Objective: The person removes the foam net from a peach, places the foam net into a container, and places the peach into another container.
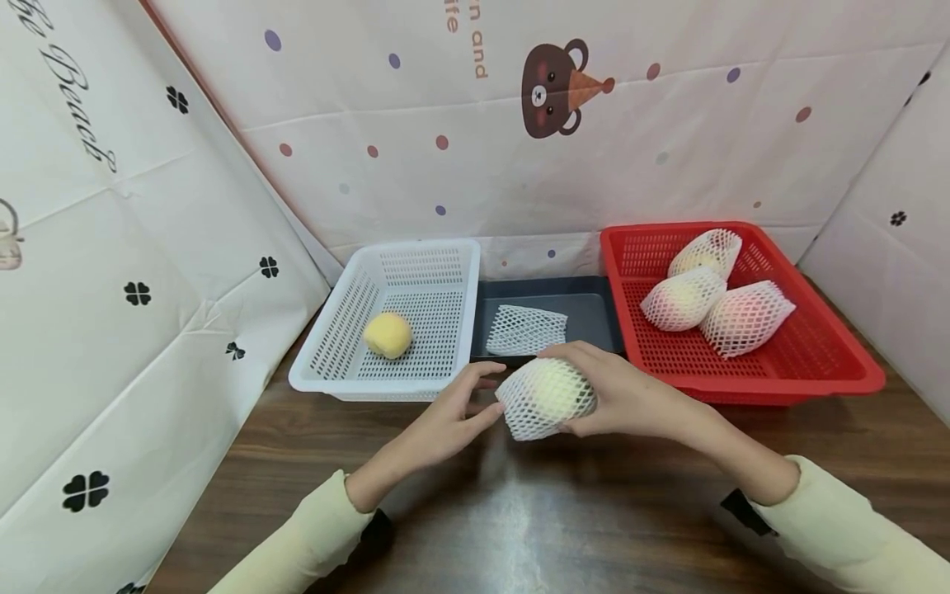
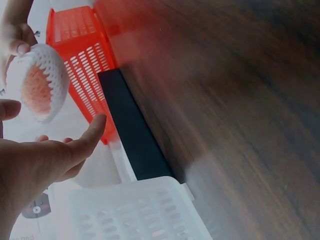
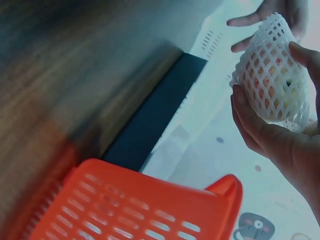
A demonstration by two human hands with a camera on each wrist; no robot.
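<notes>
My right hand (image 1: 627, 396) holds an apple in a white foam net (image 1: 552, 392) above the table, thumb and fingers on opposite sides of it. One end of the net gapes toward the left hand, and the fruit's pinkish skin shows through that opening in the left wrist view. Beside that end, my left hand (image 1: 445, 421) has its thumb and fingers spread, apart from the net in the left wrist view. A bare yellow apple (image 1: 387, 335) lies in the white basket (image 1: 317, 381). Behind the hands, an empty foam net (image 1: 527, 330) lies flat in the dark tray (image 1: 594, 309).
At the right stands a red basket (image 1: 839, 363) with several netted fruits, among them this front one (image 1: 745, 318). The dark tray sits between the two baskets on the wooden table (image 1: 519, 528). Printed cloth (image 1: 445, 181) hangs behind and along the sides.
</notes>
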